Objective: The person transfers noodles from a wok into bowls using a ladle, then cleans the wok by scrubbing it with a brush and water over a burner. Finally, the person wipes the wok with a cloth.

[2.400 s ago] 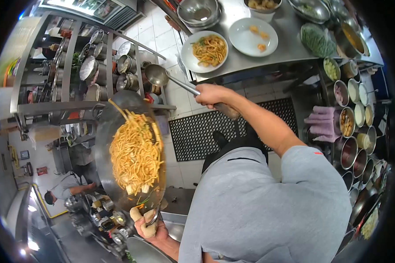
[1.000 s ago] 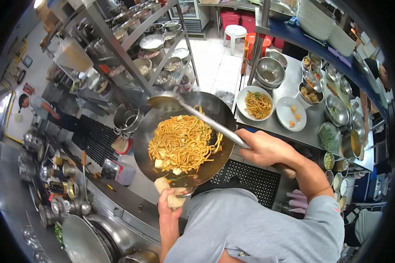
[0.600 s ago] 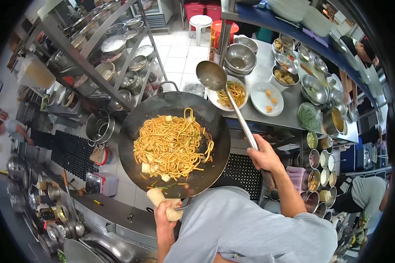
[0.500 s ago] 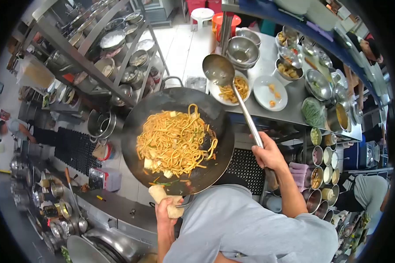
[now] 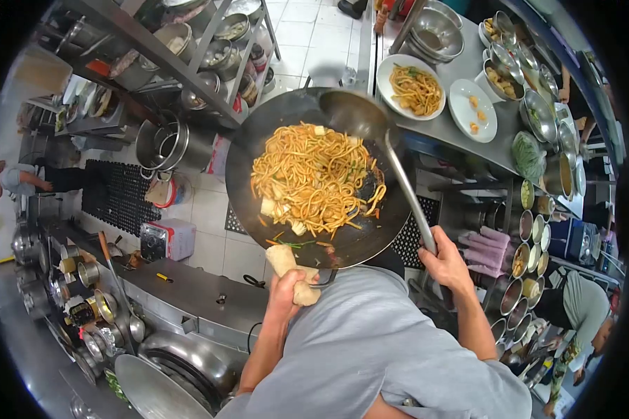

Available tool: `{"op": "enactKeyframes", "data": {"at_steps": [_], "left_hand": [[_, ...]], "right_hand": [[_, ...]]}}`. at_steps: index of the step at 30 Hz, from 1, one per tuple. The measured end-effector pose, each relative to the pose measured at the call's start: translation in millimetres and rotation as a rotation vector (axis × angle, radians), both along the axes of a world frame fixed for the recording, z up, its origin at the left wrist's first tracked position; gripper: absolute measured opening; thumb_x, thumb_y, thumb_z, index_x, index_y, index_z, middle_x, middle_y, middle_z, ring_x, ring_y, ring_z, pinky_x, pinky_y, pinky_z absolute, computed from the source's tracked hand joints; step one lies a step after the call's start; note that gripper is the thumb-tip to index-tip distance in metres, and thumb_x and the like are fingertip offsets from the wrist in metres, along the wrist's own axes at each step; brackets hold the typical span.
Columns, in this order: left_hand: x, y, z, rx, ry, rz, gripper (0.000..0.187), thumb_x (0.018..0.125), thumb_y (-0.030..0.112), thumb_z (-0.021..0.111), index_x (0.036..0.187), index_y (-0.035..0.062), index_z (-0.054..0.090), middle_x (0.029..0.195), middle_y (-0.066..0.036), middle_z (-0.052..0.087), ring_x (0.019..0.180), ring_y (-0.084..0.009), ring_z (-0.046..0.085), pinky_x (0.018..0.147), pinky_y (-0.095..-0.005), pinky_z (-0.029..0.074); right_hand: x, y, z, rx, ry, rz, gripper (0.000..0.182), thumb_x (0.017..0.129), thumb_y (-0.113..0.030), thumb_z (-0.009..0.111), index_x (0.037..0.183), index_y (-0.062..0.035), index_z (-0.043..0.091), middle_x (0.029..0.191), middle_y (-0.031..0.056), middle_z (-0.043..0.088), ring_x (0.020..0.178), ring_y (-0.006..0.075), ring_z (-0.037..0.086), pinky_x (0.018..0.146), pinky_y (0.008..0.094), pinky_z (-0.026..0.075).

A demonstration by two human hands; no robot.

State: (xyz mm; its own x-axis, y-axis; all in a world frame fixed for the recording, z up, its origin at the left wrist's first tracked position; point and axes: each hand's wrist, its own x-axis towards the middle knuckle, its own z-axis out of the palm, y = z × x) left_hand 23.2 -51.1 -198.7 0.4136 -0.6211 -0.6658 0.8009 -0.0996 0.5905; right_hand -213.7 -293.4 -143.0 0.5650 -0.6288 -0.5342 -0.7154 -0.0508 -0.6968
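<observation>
A dark wok [image 5: 248,185] full of stir-fried noodles [image 5: 311,178], with pale chunks and bits of green among them, is held up in front of my body. My left hand [image 5: 284,299] is closed round the wok's handle through a folded tan cloth [image 5: 291,269]. In my right hand [image 5: 446,262] is the handle of a long metal ladle [image 5: 409,183]. The ladle's bowl is over the far right rim of the wok, beside the noodles. Beyond that rim, a white plate [image 5: 383,77] with a portion of noodles rests on the steel counter.
On the steel counter [image 5: 461,59] a second white plate [image 5: 461,115] holds a few orange pieces, near stacked metal bowls [image 5: 437,35]. A metal rack [image 5: 182,70] with pots stands at far left. Other people [image 5: 28,181] are at the left and right edges.
The ladle has come down from above the counter plate to the wok's far rim. My view has shifted, so the plates now appear farther right and higher.
</observation>
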Motion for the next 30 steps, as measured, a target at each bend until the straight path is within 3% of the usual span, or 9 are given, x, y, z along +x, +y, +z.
{"op": "enactKeyframes", "data": {"at_steps": [3,7,10,14,15,18,19,23,30], "left_hand": [[11.2,1.3,-0.4,-0.002,0.022,-0.034,0.043,0.078,0.007,0.052,0.119,-0.0055,0.05,0.098,-0.016,0.063,0.079,-0.0249,0.065,0.069,-0.0376,0.055],[22.0,6.2,-1.1,0.056,0.021,-0.112,0.042,0.078,0.008,0.052,0.117,-0.007,0.052,0.096,-0.016,0.064,0.079,-0.0251,0.066,0.069,-0.0372,0.055],[23.0,8.4,-6.1,0.074,0.012,-0.137,0.043,0.077,0.009,0.052,0.116,-0.0083,0.052,0.094,-0.017,0.065,0.079,-0.0252,0.066,0.069,-0.0368,0.055],[22.9,4.1,-1.8,0.071,-0.04,-0.115,0.042,0.077,0.006,0.052,0.116,-0.0083,0.052,0.095,-0.017,0.064,0.079,-0.0243,0.066,0.068,-0.0364,0.056],[22.8,4.2,-2.4,0.056,-0.044,-0.127,0.041,0.077,0.005,0.051,0.116,-0.0075,0.052,0.095,-0.016,0.064,0.079,-0.0235,0.066,0.068,-0.0363,0.056],[27.2,5.9,-2.0,0.042,-0.072,-0.146,0.038,0.078,0.003,0.051,0.116,-0.0059,0.051,0.096,-0.015,0.062,0.078,-0.0219,0.065,0.068,-0.036,0.057],[26.9,5.4,-0.3,0.05,-0.079,-0.144,0.038,0.078,0.002,0.051,0.116,-0.006,0.051,0.096,-0.016,0.062,0.079,-0.0217,0.065,0.068,-0.0359,0.057],[28.8,3.5,6.8,0.062,-0.095,-0.11,0.043,0.077,0.002,0.051,0.12,-0.0054,0.048,0.096,-0.016,0.061,0.078,-0.0232,0.065,0.067,-0.0363,0.056],[27.6,0.5,6.2,0.101,-0.072,-0.082,0.043,0.078,0.001,0.05,0.12,-0.005,0.047,0.097,-0.016,0.062,0.078,-0.0243,0.066,0.066,-0.0365,0.055]], "right_hand": [[8.9,21.3,24.9,-0.046,0.15,0.089,0.027,0.09,-0.021,0.062,0.102,-0.0014,0.05,0.069,0.0198,0.061,0.064,0.0334,0.063,0.06,0.0446,0.046],[5.9,44.8,48.0,0.042,0.271,0.132,0.023,0.091,-0.018,0.06,0.1,-0.0011,0.048,0.068,0.0237,0.062,0.069,0.0415,0.066,0.061,0.0474,0.047],[0.2,56.5,49.6,0.036,0.339,0.101,0.022,0.089,-0.018,0.062,0.098,-0.0016,0.051,0.069,0.022,0.059,0.063,0.0371,0.061,0.06,0.0437,0.045],[6.6,69.9,17.1,0.002,0.294,0.122,0.025,0.089,-0.017,0.061,0.103,-0.0011,0.048,0.074,0.0255,0.061,0.07,0.043,0.063,0.063,0.0487,0.046],[14.4,69.9,12.6,-0.033,0.211,0.244,0.02,0.091,-0.014,0.059,0.103,-0.0033,0.048,0.065,0.0176,0.058,0.054,0.0338,0.06,0.051,0.0442,0.044],[35.5,53.8,30.4,0.875,0.186,-0.076,0.013,0.094,-0.01,0.056,0.101,-0.0052,0.047,0.056,0.0045,0.047,0.039,0.0181,0.045,0.038,0.0344,0.034],[35.3,54.6,29.1,0.977,0.159,-0.169,0.01,0.094,-0.008,0.056,0.101,-0.0086,0.049,0.058,-0.0043,0.038,0.038,0.0054,0.032,0.034,0.0246,0.026],[27.7,39.1,16.5,1.309,0.038,-0.3,0.012,0.092,-0.004,0.056,0.101,-0.0085,0.049,0.059,-0.0025,0.039,0.038,0.0057,0.032,0.034,0.024,0.026],[17.4,35.3,26.9,0.969,0.005,-0.135,0.014,0.091,-0.003,0.056,0.101,-0.0064,0.047,0.062,0.0004,0.045,0.038,0.0083,0.039,0.034,0.0267,0.032]]}}
